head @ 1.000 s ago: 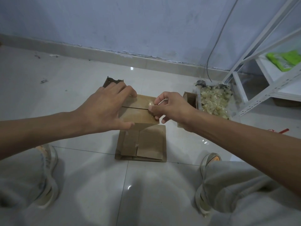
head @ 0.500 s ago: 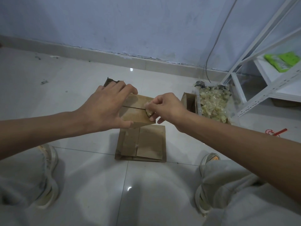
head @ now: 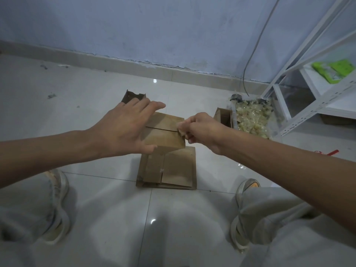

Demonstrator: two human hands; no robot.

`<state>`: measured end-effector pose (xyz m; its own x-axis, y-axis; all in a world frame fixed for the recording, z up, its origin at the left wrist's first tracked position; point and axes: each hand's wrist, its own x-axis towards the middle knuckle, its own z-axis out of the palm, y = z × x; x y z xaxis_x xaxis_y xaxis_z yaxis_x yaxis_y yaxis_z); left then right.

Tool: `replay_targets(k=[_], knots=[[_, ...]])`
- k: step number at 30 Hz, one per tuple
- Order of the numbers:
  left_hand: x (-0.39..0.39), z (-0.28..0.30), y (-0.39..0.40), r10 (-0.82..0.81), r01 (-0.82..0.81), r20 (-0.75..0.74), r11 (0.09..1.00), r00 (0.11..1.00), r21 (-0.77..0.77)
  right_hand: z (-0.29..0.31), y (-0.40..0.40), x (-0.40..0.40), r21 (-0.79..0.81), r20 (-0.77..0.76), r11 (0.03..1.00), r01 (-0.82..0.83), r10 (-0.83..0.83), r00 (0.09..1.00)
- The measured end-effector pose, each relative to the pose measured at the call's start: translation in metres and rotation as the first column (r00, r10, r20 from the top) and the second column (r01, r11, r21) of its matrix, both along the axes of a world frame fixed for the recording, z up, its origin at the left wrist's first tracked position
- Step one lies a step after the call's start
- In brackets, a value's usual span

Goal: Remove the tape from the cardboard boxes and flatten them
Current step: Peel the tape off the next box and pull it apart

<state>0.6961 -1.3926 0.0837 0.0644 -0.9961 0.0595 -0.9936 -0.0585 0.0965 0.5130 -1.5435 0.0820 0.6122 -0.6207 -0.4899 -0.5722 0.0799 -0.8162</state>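
Both bare forearms reach forward and inward from the lower corners. The left hand (head: 126,128) is spread wide, fingers straight, thumb stretched toward the body. The right hand (head: 200,130) has its fingers curled tight in a pinch

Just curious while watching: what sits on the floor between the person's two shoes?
In the head view, a stack of flattened brown cardboard boxes lies on the white tiled floor between the left shoe and right shoe.
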Motion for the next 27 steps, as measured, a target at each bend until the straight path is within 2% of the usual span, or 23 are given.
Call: replay_targets(k=[4,11,15,17,19,21,22,24,27], knots=[[0.006,0.002,0.000,0.039,-0.033,-0.124,0.998,0.992,0.053,-0.004,-0.010,-0.006,0.301,0.150,0.954,0.016,-0.064,0.987],[0.004,0.000,-0.003,-0.017,0.012,0.051,0.995,0.999,0.096,-0.006,-0.005,-0.012,0.491,0.330,0.863,-0.120,-0.057,0.942],[0.007,0.003,-0.004,-0.026,0.024,0.010,0.993,1.000,0.116,-0.004,-0.006,-0.014,0.630,0.405,0.762,-0.150,-0.157,0.901],[0.008,0.003,-0.006,-0.040,0.037,0.026,0.994,0.999,0.103,-0.004,-0.007,-0.016,0.638,0.404,0.757,-0.138,-0.177,0.897],[0.008,0.002,-0.006,-0.034,0.031,0.030,0.993,0.999,0.118,-0.005,-0.007,-0.016,0.526,0.371,0.842,-0.118,-0.102,0.923],[0.006,-0.001,-0.006,-0.020,0.016,0.026,0.991,0.999,0.136,-0.002,-0.004,-0.015,0.285,0.299,0.953,-0.107,0.018,0.954],[0.005,-0.001,-0.006,-0.013,0.010,0.024,0.990,1.000,0.139,0.001,-0.003,-0.014,0.180,0.264,0.978,-0.105,0.054,0.963],[0.001,-0.002,-0.008,-0.016,0.011,0.040,0.991,0.999,0.132,0.008,-0.002,-0.012,0.000,0.194,0.995,-0.104,0.102,0.976],[-0.003,-0.003,-0.011,-0.043,0.034,0.083,0.994,0.996,0.107,0.015,0.001,-0.008,-0.221,0.059,0.959,-0.176,0.193,0.979]])
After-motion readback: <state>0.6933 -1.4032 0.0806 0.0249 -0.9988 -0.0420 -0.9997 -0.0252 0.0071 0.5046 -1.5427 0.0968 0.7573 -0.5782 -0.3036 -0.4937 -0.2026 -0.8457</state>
